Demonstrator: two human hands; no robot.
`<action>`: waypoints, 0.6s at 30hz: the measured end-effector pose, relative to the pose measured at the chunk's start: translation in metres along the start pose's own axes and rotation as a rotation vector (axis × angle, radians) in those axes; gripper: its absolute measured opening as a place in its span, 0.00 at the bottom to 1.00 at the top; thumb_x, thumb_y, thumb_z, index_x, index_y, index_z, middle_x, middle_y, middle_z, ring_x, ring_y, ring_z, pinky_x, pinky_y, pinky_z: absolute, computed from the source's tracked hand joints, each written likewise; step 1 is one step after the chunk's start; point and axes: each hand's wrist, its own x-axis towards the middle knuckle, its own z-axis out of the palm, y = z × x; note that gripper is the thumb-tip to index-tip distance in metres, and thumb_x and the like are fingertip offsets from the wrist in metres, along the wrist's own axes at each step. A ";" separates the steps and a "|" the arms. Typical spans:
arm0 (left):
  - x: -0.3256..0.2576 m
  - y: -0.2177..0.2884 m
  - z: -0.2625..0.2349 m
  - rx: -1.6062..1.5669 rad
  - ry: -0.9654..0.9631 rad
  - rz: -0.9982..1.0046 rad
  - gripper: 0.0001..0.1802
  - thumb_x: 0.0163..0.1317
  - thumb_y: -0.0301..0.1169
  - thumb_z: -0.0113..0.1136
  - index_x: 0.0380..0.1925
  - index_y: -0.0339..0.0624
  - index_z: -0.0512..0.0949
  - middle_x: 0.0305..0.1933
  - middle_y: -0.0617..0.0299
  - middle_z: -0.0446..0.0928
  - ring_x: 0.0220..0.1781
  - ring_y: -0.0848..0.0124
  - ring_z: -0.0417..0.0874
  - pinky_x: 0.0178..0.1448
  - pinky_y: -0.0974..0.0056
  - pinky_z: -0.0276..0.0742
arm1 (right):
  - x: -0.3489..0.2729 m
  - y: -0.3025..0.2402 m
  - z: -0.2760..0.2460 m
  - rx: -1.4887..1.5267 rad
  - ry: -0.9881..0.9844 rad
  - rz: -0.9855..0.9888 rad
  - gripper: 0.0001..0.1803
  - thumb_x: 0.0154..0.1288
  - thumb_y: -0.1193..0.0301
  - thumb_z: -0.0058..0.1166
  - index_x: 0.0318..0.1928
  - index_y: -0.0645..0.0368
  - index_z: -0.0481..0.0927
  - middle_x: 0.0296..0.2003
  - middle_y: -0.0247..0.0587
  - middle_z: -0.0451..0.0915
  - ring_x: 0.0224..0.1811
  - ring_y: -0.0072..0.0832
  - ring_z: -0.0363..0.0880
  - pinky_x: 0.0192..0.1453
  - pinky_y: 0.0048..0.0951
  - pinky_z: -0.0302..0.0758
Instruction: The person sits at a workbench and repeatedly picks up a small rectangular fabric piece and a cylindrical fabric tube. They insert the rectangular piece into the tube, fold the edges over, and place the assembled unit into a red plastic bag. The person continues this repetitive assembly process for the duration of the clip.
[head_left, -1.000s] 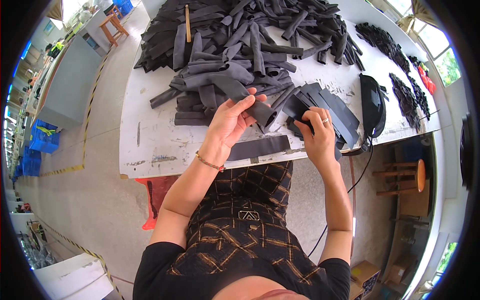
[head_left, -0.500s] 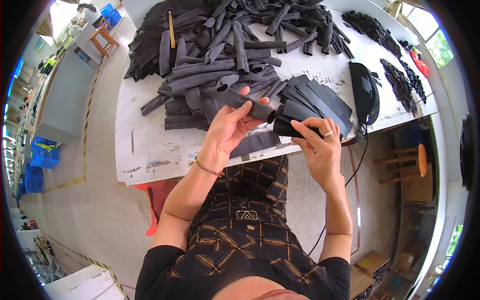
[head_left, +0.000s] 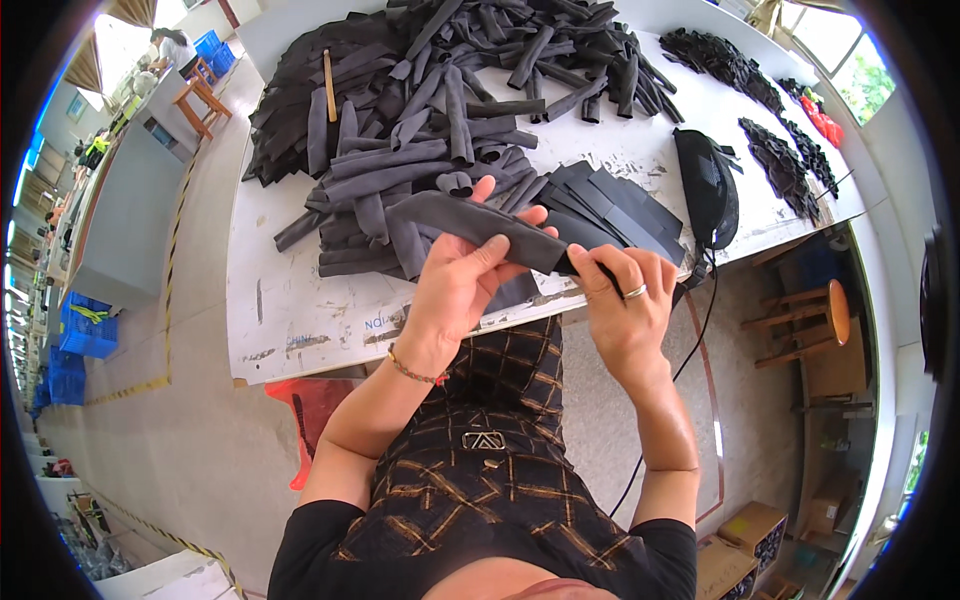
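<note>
A dark grey fabric tube (head_left: 490, 228) lies across the fingers of my left hand (head_left: 468, 275), with the thumb pressed on top. At the tube's right end, my right hand (head_left: 632, 305) pinches a black flat piece (head_left: 568, 266), whose tip sits in the tube's mouth. My right fingers hide most of that piece. Just beyond the hands, a fanned stack of black sheets (head_left: 615, 205) rests on the white table (head_left: 300, 345). Farther left lies a heap of similar fabric tubes (head_left: 390, 180), some of them behind my left hand.
A thin wooden stick (head_left: 330, 85) lies on the heap. Right of the sheets stands a black mesh-covered object (head_left: 706, 185) with a cord (head_left: 700, 350) hanging over the table edge. Small black pieces (head_left: 780, 165) lie far right. A wooden stool (head_left: 830, 315) stands at the right.
The black piece was apart from the tube, beside its open end; now its tip is in that end. My right hand has moved slightly left and down.
</note>
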 end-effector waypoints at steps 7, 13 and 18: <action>-0.005 -0.011 0.009 0.047 -0.099 0.240 0.33 0.72 0.30 0.55 0.73 0.46 0.55 0.62 0.42 0.75 0.68 0.49 0.74 0.70 0.50 0.73 | -0.001 -0.019 0.018 0.272 0.036 0.169 0.30 0.51 0.73 0.70 0.57 0.57 0.76 0.48 0.41 0.75 0.44 0.39 0.74 0.48 0.40 0.67; 0.010 -0.026 0.000 -0.011 -0.093 0.203 0.14 0.74 0.34 0.53 0.53 0.38 0.74 0.50 0.48 0.83 0.65 0.56 0.77 0.68 0.54 0.72 | 0.000 -0.046 0.058 0.432 0.099 0.207 0.23 0.49 0.79 0.71 0.46 0.62 0.75 0.43 0.47 0.77 0.44 0.47 0.76 0.50 0.43 0.72; 0.007 -0.004 -0.012 0.052 0.018 0.297 0.09 0.76 0.33 0.50 0.47 0.40 0.74 0.45 0.47 0.84 0.65 0.55 0.77 0.72 0.49 0.69 | 0.003 -0.048 0.048 0.361 -0.069 0.233 0.21 0.49 0.77 0.71 0.43 0.60 0.77 0.47 0.47 0.75 0.46 0.47 0.75 0.47 0.42 0.75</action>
